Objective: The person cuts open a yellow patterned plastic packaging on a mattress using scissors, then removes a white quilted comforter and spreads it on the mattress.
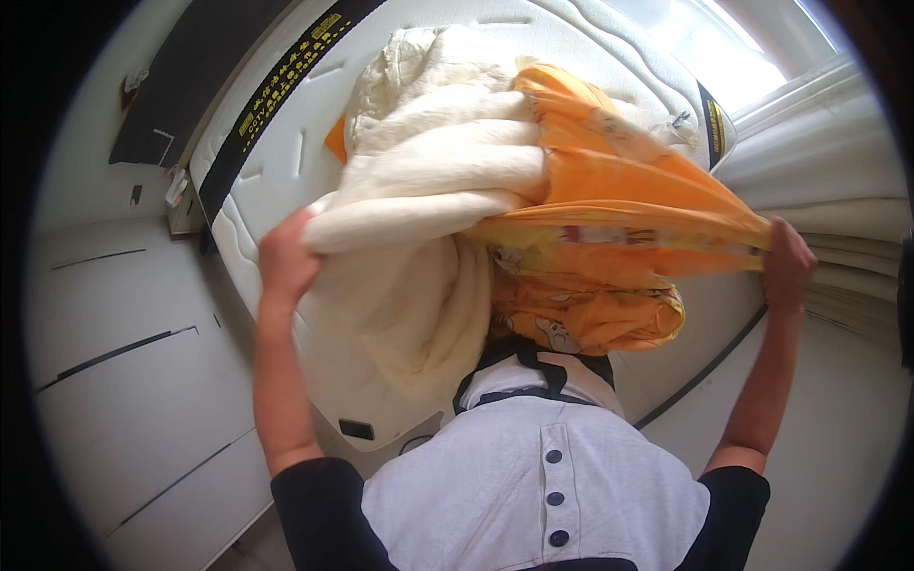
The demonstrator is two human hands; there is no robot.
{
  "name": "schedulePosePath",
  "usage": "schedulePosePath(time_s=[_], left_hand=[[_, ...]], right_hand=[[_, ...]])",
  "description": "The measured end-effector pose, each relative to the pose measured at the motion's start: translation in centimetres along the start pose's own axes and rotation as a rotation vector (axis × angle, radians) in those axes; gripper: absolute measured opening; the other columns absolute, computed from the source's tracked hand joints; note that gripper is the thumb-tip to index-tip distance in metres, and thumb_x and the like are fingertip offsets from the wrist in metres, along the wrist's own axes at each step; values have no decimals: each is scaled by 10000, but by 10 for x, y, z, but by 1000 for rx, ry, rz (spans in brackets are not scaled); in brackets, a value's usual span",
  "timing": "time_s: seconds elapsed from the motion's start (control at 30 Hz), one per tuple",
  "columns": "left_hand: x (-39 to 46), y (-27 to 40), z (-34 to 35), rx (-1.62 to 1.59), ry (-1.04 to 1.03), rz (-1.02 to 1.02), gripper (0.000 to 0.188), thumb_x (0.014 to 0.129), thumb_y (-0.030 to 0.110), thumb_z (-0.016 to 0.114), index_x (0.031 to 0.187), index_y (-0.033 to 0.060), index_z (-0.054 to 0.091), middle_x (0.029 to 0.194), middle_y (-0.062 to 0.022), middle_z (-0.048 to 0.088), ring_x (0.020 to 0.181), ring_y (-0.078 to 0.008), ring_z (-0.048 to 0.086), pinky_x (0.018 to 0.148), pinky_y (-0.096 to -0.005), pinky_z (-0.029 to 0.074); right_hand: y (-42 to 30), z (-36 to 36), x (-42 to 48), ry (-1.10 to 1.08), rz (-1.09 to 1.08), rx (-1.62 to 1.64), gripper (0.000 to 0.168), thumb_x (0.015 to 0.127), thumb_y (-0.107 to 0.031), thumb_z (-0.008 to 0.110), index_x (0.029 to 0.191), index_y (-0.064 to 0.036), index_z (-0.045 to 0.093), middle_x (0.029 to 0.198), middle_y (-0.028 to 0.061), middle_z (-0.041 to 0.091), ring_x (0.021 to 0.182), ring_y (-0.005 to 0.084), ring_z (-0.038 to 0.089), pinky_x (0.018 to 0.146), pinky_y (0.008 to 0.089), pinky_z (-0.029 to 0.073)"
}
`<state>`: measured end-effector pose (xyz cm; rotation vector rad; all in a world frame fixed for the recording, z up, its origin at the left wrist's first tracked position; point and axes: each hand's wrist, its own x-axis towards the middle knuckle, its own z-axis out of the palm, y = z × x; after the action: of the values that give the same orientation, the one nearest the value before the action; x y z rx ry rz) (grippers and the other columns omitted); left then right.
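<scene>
With arms spread wide, I hold bedding up over a bare white mattress. My left hand grips the edge of a thick cream quilt at the left. On the right, my right hand is closed on a corner of an orange patterned duvet cover, stretched taut. The quilt's folds run into the orange fabric near the middle; whether they lie inside it cannot be told. More quilt folds and a crumpled orange part of the cover hang or lie close to my waist.
A dark phone lies on the mattress's near left corner. Long pale curtains hang at the right beside a bright window. White cabinet fronts stand at the left. A small clear plastic item is near the mattress's far right corner.
</scene>
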<state>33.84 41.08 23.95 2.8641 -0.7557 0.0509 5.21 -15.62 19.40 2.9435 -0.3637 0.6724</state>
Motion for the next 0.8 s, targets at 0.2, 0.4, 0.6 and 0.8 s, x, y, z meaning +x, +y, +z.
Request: schedulePosePath(time_s=[0.2,0.4,0.6,0.8], left_hand=[[-86,-132,-91,112,350,-328,114,760,64,623,858,65,566,737,-105,576,652,-211,528,635,-316,457],[-250,-335,-26,-957,748,-1199,202,860,289,560,785,102,569,802,-29,561,716,-185,580,642,-358,492],[-333,-321,83,-427,-567,-1136,464,724,-49,639,1176,28,565,1046,-139,635,952,-253,613,782,-366,535],[-127,-112,104,-562,-377,-398,536,750,219,772,1214,47,565,1266,-138,540,1217,-277,486,1037,-358,376]], right_hand=[[140,-7,-109,-267,518,-440,164,946,-192,476,1071,-180,581,990,119,668,834,350,656,659,434,529],[125,69,-142,-502,870,-257,201,928,-271,428,1041,-197,576,1009,137,671,939,387,628,744,496,495],[-32,84,-47,-1239,379,188,336,775,-248,626,1106,-192,627,972,141,674,964,333,633,792,434,507],[-152,137,26,-844,-37,483,770,743,-438,718,1383,-117,432,1382,158,467,1278,332,425,1068,412,338]])
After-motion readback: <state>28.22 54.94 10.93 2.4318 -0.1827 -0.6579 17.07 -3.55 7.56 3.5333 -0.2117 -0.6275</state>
